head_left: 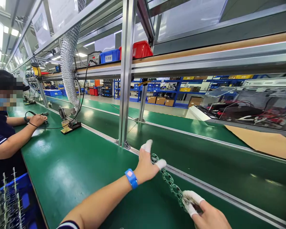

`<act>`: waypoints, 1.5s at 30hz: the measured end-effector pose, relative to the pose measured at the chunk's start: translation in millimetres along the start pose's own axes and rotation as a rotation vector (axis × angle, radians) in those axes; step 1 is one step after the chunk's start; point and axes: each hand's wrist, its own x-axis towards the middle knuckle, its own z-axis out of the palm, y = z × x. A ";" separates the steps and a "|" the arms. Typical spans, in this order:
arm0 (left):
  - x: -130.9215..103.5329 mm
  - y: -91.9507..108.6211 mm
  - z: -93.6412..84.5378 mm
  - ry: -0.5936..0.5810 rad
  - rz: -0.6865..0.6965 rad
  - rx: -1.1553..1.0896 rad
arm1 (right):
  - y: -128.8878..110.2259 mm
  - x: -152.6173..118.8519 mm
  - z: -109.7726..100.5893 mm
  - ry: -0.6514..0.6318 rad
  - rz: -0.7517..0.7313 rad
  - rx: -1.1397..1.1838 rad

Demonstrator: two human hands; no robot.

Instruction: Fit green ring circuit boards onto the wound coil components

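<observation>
A strip of green ring-shaped circuit boards (171,184) stretches between my two hands above the green bench. At its upper end is my left hand (146,165), with white finger cots on thumb and finger; the strip lies in the gap between them, and the other fingers are hidden. My right hand (206,210), also in white finger cots, pinches the lower end near the bottom of the view. Part of the strip there is covered by the fingers. A blue wristband (131,178) is on my left wrist.
A metal post (125,76) rises from the bench edge beyond my left hand. To the left, a co-worker's hands (39,119) work near a soldering stand (70,126). A blue crate (25,200) with upright board strips stands at lower left. Cardboard (264,143) lies at right.
</observation>
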 end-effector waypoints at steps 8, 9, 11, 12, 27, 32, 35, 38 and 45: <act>-8.7 7.9 2.8 -0.612 0.637 1.007 | -0.7 -3.7 3.5 0.077 -0.108 -0.323; -8.3 6.3 3.8 -0.624 0.630 1.018 | 0.6 -4.0 5.3 0.066 -0.119 -0.330; -7.9 2.8 5.0 -0.643 0.591 1.020 | 5.2 -3.3 8.4 0.052 -0.145 -0.326; -8.3 1.2 5.5 -0.645 0.558 1.018 | 8.1 -2.3 9.6 0.044 -0.161 -0.312; -34.1 -0.2 30.2 -0.577 0.405 1.006 | 16.7 -5.4 7.4 0.061 -0.019 -0.415; -28.1 -7.2 27.2 -0.578 0.403 0.914 | 13.3 -2.4 -7.2 0.036 -0.068 -0.301; -23.0 -11.4 24.4 -0.553 0.375 0.771 | 2.2 1.8 -8.7 0.000 -0.083 -0.164; -17.8 -13.5 20.7 -0.535 0.298 0.686 | 2.6 4.0 -5.3 0.036 -0.109 -0.115; -21.4 -11.9 25.2 -0.540 0.163 0.694 | 29.3 0.5 -1.8 0.060 -0.051 -0.329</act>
